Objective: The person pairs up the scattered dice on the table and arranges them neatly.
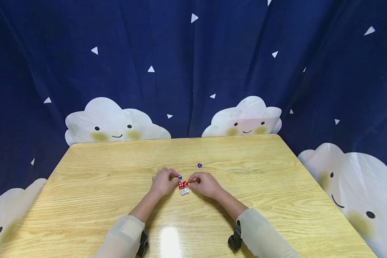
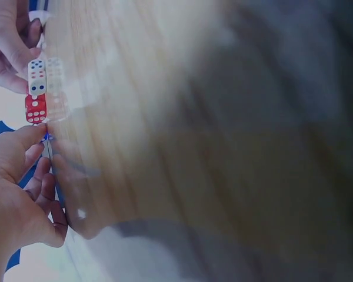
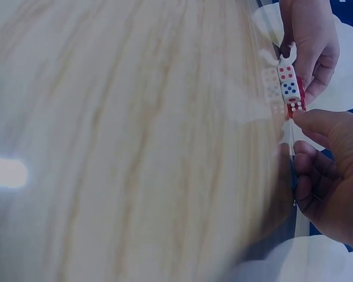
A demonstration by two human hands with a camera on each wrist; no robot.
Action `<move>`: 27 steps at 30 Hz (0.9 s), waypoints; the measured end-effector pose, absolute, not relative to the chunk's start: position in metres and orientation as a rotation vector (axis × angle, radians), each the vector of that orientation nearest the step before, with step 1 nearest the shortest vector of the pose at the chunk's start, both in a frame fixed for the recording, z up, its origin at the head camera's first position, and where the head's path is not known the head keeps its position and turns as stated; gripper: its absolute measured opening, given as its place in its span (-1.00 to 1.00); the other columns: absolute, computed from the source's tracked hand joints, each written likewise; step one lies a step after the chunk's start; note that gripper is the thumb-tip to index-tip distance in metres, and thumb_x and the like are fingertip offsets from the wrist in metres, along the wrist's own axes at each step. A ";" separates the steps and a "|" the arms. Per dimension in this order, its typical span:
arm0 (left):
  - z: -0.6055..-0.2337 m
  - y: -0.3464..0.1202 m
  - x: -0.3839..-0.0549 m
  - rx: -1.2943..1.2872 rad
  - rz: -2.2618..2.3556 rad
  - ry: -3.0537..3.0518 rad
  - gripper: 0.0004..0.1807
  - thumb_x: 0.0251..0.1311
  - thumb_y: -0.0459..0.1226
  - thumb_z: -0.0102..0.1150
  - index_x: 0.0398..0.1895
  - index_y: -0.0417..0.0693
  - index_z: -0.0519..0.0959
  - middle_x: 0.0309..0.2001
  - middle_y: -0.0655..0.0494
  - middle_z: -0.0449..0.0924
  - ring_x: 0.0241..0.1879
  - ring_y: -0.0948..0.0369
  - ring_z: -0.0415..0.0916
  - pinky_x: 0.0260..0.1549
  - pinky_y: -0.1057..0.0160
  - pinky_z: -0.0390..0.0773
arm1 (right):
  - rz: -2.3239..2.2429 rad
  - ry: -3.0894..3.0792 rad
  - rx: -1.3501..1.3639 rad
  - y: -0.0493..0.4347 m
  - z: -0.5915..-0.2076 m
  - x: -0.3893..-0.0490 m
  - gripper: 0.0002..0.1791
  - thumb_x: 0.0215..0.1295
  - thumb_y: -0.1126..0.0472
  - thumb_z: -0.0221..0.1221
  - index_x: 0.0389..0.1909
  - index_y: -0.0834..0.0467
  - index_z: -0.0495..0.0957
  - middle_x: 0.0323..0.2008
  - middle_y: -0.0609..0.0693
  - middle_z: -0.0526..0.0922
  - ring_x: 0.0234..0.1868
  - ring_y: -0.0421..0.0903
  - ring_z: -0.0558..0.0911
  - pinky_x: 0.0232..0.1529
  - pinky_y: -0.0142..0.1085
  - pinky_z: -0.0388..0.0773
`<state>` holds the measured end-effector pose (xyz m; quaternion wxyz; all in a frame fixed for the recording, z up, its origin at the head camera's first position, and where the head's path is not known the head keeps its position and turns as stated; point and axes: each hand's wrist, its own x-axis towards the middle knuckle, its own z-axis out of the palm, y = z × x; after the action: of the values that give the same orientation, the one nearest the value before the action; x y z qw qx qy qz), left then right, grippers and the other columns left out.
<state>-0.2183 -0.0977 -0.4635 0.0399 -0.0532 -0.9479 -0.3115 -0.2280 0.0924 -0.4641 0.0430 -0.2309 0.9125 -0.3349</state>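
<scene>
Two white dice (image 1: 185, 192) stand side by side on the wooden table, nearest the person. Right behind them is a pair of red dice (image 1: 183, 185). My left hand (image 1: 163, 182) pinches a blue die (image 1: 179, 176) between thumb and index finger, just behind the left red die. From the other side, my right hand (image 1: 206, 184) has its thumb and index fingertips at the right red die; in the right wrist view its thumb (image 3: 315, 120) appears to touch the red die (image 3: 295, 110). A second blue die (image 1: 200, 165) lies farther back, apart from both hands.
The pale wooden table (image 1: 116, 161) reaches back to a dark blue curtain (image 1: 174, 82) with clouds and white triangles. Black wrist cameras (image 1: 234, 242) hang under both sleeves, close above the tabletop.
</scene>
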 end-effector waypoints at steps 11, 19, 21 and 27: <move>-0.466 -0.098 -0.219 -0.147 -0.978 -2.910 -0.78 -0.03 -0.09 0.22 -0.31 0.06 0.57 -0.32 0.16 0.48 -0.23 0.17 0.38 -0.30 0.11 0.20 | -1.062 2.829 -0.641 0.106 -0.458 -0.233 -0.85 0.05 0.15 0.21 -0.34 0.08 0.60 -0.60 -0.13 0.47 -0.59 -0.26 0.38 -0.59 -0.45 0.32; -0.466 -0.098 -0.218 -0.148 -0.979 -2.914 -0.79 -0.02 -0.09 0.22 -0.32 0.07 0.57 -0.32 0.16 0.47 -0.23 0.17 0.37 -0.29 0.10 0.20 | -1.060 2.876 -0.579 0.114 -0.457 -0.236 -0.87 0.05 0.13 0.21 -0.38 0.06 0.60 -0.58 -0.14 0.48 -0.61 -0.27 0.38 -0.57 -0.44 0.33; -0.466 -0.098 -0.219 -0.148 -0.977 -2.916 -0.79 -0.02 -0.09 0.22 -0.32 0.07 0.57 -0.32 0.16 0.47 -0.24 0.18 0.37 -0.29 0.10 0.20 | -1.053 2.889 -0.567 0.116 -0.458 -0.237 -0.88 0.05 0.12 0.21 -0.39 0.04 0.60 -0.59 -0.15 0.48 -0.62 -0.27 0.38 -0.58 -0.43 0.33; -0.466 -0.098 -0.218 -0.152 -0.982 -2.919 -0.78 -0.03 -0.08 0.22 -0.32 0.07 0.57 -0.32 0.16 0.46 -0.25 0.19 0.36 -0.30 0.11 0.19 | -1.041 2.936 -0.527 0.120 -0.459 -0.241 -0.90 0.05 0.10 0.21 -0.42 0.01 0.60 -0.61 -0.15 0.47 -0.62 -0.26 0.37 -0.57 -0.42 0.31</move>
<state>-0.2184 -0.0981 -0.4659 0.0292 -0.0494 -0.9463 -0.3182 -0.2409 0.1196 -0.4589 -0.0087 -0.1668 0.9292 -0.3295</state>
